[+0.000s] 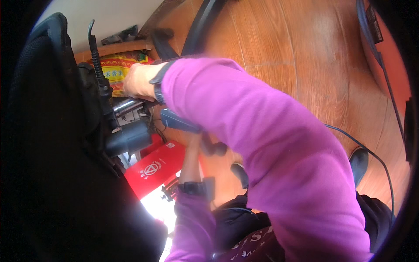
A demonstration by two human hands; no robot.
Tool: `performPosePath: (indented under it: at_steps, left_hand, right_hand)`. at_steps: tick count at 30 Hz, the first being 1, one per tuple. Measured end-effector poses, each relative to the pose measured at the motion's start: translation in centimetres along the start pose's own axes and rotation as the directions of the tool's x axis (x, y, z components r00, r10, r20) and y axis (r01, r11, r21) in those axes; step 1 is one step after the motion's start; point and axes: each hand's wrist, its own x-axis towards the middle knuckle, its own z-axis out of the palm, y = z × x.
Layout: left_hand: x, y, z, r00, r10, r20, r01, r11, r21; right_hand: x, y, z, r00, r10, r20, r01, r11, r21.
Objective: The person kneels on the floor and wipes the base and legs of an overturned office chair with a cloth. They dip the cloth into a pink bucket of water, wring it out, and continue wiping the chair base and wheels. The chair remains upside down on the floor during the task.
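My right hand (139, 82), blurred and turned palm down, is beside a metal tube (126, 106) and in front of a red and yellow printed bag (113, 70). Its fingertips are hidden. Lower down, my left hand (192, 140) is raised against the end of a dark blue object (178, 121); my right sleeve covers part of both, so its grip cannot be made out. On the left, a large black padded or mesh piece (45, 147), like an office chair part, bears a lever with a coiled spring (95, 60) and a thick black cylinder (129, 139).
A red box (157, 167) with a white emblem lies below the cylinder. Black legs (203, 26) rest on the wood-look floor (268, 36). A dark cable (366, 147) loops at the right, near a shoe (359, 163) and a reddish surface (386, 65). Thin cables hang behind the tube.
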Motion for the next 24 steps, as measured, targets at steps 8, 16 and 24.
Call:
performPosePath:
  at_steps: [8,16,24]
  left_hand:
    - [-0.9,3.0,-0.2,0.999,-0.031,-0.039,0.028,0.997,-0.076]
    - [-1.9,6.1,-1.6,0.968,-0.248,-0.026,0.229,0.926,-0.301]
    - [-1.1,1.7,0.3,0.991,-0.136,-0.003,0.133,0.975,-0.178]
  right_hand:
    - [-1.8,1.3,2.0,0.992,0.067,-0.103,-0.051,0.987,0.152]
    - [-1.6,4.9,1.1,0.945,-0.108,-0.310,0.210,0.925,0.317]
    - [1.1,1.3,0.2,0.975,0.072,0.212,-0.136,0.942,0.307]
